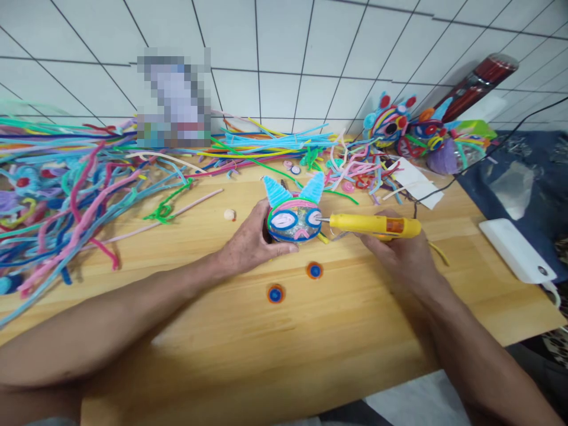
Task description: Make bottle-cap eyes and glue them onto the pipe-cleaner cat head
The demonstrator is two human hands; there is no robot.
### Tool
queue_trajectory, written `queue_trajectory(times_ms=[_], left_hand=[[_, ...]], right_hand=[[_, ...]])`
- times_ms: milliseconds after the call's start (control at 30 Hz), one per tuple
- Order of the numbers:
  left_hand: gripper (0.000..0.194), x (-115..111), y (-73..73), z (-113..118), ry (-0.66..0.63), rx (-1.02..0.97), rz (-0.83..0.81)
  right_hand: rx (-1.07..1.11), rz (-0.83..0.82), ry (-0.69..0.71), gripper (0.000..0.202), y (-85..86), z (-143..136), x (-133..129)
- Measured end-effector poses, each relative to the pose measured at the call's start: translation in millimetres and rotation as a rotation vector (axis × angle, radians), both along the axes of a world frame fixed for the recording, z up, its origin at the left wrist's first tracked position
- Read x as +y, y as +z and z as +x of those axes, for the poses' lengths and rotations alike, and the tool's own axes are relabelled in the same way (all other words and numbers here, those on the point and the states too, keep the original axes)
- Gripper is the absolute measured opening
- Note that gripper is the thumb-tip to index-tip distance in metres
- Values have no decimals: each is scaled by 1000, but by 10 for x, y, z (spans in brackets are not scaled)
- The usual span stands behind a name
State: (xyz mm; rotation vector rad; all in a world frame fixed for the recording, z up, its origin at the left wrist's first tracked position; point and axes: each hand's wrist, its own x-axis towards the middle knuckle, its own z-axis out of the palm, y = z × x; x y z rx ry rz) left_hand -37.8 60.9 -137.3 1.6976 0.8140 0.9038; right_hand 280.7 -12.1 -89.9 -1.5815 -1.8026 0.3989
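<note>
Near the table's middle, my left hand (249,239) grips the left side of a round pipe-cleaner animal head (295,223). It has light blue pointed ears, white eyes ringed in blue and a pink mouth. My right hand (402,251) is wrapped round a yellow glue gun (373,225), which points left. The metal nozzle is at the right white eye; whether it touches is hard to tell. Two orange discs with blue centres, one (315,270) below the head and another (276,293) further left, lie on the wooden table.
Many coloured pipe cleaners (89,201) cover the left and back of the table (248,355). Decorated pieces (386,126) and a red cylinder (477,86) are at the back right. A white power bank (517,251) lies at the right edge. A black cord crosses the right side.
</note>
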Motion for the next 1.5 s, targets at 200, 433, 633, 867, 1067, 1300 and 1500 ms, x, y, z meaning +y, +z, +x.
queue_trajectory(times_ms=[200,433,633,867,1067,1300,1500], left_hand=[[88,0,-11,-2,0,-3,0],[83,21,-79,-25,29,34,19],[83,24,-82,-27,32,44,15],[81,20,-63,-19,37,52,54],[82,20,-64,-20,30,42,55],[84,30,-77,-23,26,44,53],[91,40,-99,-18,24,50,50]], right_hand=[[-19,5,10,19,2,-26,-9],[-14,20,-10,17,50,-105,10],[-12,27,-33,16,16,-68,22],[-24,9,-18,16,33,-34,9],[1,19,-8,18,18,-60,-4],[132,-3,-43,25,110,-159,45],[282,-106,-52,35,460,-47,7]])
